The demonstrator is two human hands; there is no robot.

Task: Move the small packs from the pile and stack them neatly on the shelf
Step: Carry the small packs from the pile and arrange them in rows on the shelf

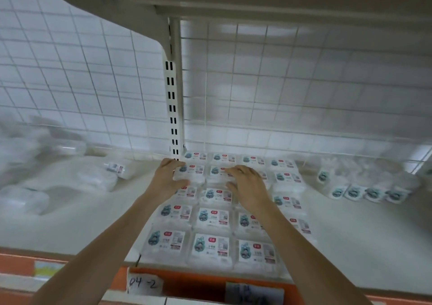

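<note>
Both hands' grip, left hand and right hand, rests atop stacked packs.

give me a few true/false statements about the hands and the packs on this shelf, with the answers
1. Both hands are on packs near the back of the laid-out grid. True: the left hand and the right hand rest on the grid of packs in its rear rows.
2. The packs in the grid lie label side down. False: their printed labels face up.
3. A slotted upright post stands behind the grid. True.
4. The tag on the shelf's front edge reads 07-5. False: it reads 04-2.
5. More packs sit to the right of the grid. True.
</note>
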